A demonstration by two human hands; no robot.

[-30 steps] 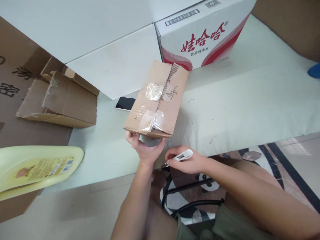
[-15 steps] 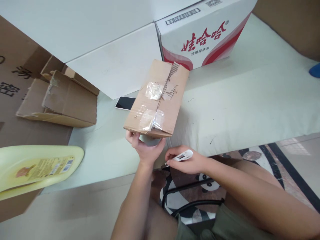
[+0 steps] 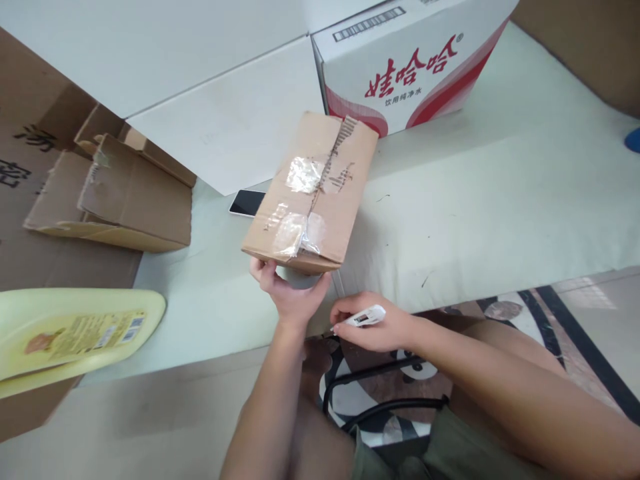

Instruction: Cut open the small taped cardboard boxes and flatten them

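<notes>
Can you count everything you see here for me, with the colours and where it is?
taped box: one, brown, middle
tool: one, white, in the right hand
phone: one, black with pale rim, partly behind the taped box
lettered box: one, white and red, top
plain box: one, white, top left
box with flaps: one, brown, left
bottle: one, pale yellow, lower left
cloth: one, pale green, across the middle
blue thing, too cut off to name: one, blue, right edge
panda picture: one, black and white, below the right arm
shorts: one pair, dark green, bottom
hands: two, bare; left hand at the taped box's near end, right around the tool
</notes>
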